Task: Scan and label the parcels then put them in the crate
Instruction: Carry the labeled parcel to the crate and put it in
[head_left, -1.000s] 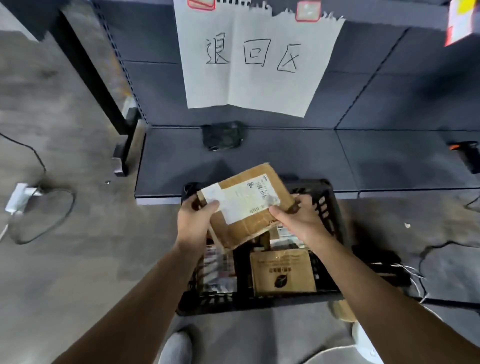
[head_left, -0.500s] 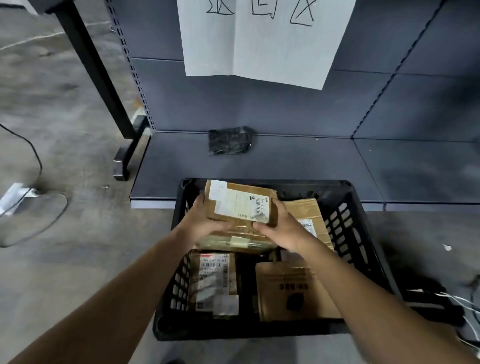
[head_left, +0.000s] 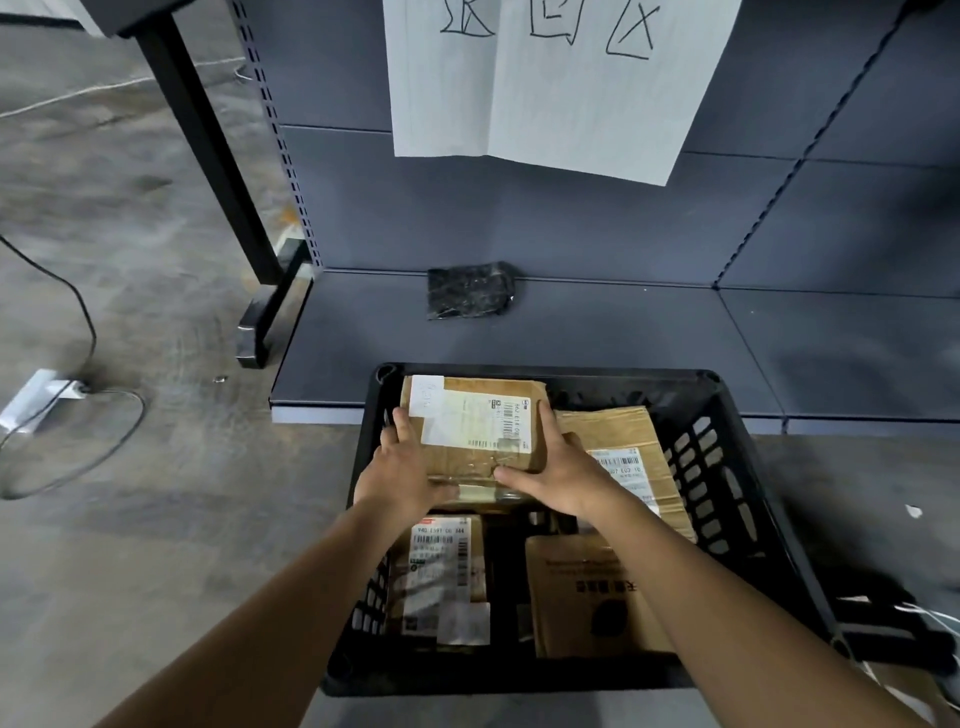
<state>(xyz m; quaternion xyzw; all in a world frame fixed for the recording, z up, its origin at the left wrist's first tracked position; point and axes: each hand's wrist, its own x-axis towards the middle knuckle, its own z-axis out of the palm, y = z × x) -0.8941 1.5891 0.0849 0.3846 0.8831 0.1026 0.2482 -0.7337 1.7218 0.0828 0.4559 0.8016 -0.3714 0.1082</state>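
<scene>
- Head view: a black crate (head_left: 737, 499) sits on the floor at 6 o'clock, in front of a dark shelf (head_left: 623, 338).
- Both hands hold one brown parcel (head_left: 467, 415) with a white label, at the crate's 11 o'clock corner.
- The left hand (head_left: 410, 473) grips its left edge with curled fingers; the right hand (head_left: 561, 478) grips its right edge.
- Inside lie a second parcel (head_left: 613, 431) at 2 o'clock, a third parcel (head_left: 587, 597) at 5 and a fourth parcel (head_left: 441, 566) at 7.
- A black packet (head_left: 467, 291) lies on the shelf at 12 o'clock, below a hanging paper sheet (head_left: 545, 93).

White paper sign (head_left: 556, 88) on grey shelving (head_left: 571, 332), black wrapped packet (head_left: 470, 290), floor cable (head_left: 78, 415)
</scene>
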